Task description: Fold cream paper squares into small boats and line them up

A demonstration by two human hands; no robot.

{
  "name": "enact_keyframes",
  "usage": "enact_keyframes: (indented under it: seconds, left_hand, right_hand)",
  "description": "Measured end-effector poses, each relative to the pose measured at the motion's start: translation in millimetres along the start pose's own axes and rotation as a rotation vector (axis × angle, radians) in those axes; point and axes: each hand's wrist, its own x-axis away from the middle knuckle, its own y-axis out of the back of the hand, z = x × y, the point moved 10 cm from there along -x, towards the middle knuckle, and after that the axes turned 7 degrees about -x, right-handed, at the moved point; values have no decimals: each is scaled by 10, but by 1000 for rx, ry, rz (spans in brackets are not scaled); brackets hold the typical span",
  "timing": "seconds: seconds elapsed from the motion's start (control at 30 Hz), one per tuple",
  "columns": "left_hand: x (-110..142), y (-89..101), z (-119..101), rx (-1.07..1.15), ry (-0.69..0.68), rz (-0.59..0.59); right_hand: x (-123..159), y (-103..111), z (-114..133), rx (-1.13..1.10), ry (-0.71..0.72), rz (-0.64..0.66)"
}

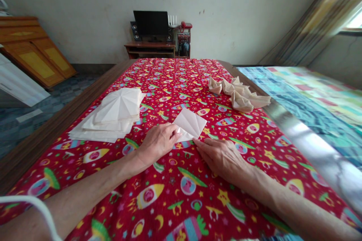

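Observation:
A small white sheet of paper (191,121) with crease lines lies partly folded on the red patterned cloth (172,180). Its left, near side is pinched between the thumb and fingers of my left hand (158,140). My right hand (222,156) rests low on the cloth, its fingers stretched out, a fingertip at the paper's near corner. To the left sits a stack of creased white paper sheets (120,107). Several folded, pointed paper shapes (240,94) are grouped at the right edge of the cloth.
Beyond the table's far end, a desk (149,45) holds a dark monitor (151,23), speakers and a red telephone (186,25). A wooden cabinet (36,52) stands at left. A bed with a colourful cover (308,98) adjoins the right side. A white cable (42,209) curves at lower left.

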Motion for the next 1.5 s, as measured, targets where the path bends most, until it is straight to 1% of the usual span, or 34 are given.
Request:
enact_keyframes:
  seconds: [0.27, 0.33, 0.4, 0.47, 0.5, 0.57, 0.63, 0.7, 0.8, 0.9, 1.03, 1.17, 1.3, 1.4, 1.5]
  left_hand:
    - [6, -61, 22, -31, 3, 38]
    - [10, -67, 19, -16, 4, 47]
    - [20, -33, 19, -4, 21, 26]
    - [35, 51, -12, -21, 16, -37]
    - [44, 92, -57, -37, -15, -69]
    - [67, 135, -214, -69, -148, -105]
    - [102, 112, -379, -85, -304, -96]
    - [135, 70, -472, -85, -400, -74]
    - [181, 15, -526, -74, -458, -25]
    - [246, -10, -551, -92, -473, 44]
    - [323, 23, -556, -122, -460, 95]
    - [368, 60, -517, -122, -455, 77]
    - [429, 26, -399, -132, -447, 74]
    - [496, -12, -283, -139, -433, 93]
    - [561, -9, -182, -152, -418, 82]
  right_hand:
    - [18, -4, -95, -16, -95, 47]
    - [26, -7, -102, -7, -96, 48]
    - [27, -18, -85, 5, -72, 48]
    - [24, -24, -59, 28, -45, 41]
    - [21, -28, -48, 42, -34, 39]
    - [14, -35, -38, 61, -28, 44]
    - [4, -39, -38, 50, -39, 59]
    - [-8, -33, -42, 23, -54, 75]
    - [-29, -6, -37, 4, -65, 84]
    - [-43, 7, -40, 2, -76, 88]
    - [-46, 4, -48, 7, -85, 85]
    - [-34, 3, -61, -5, -86, 76]
    - [-30, 19, -66, -2, -78, 47]
    - [-29, 11, -79, 7, -91, 44]
    - [-28, -2, -78, -2, -92, 53]
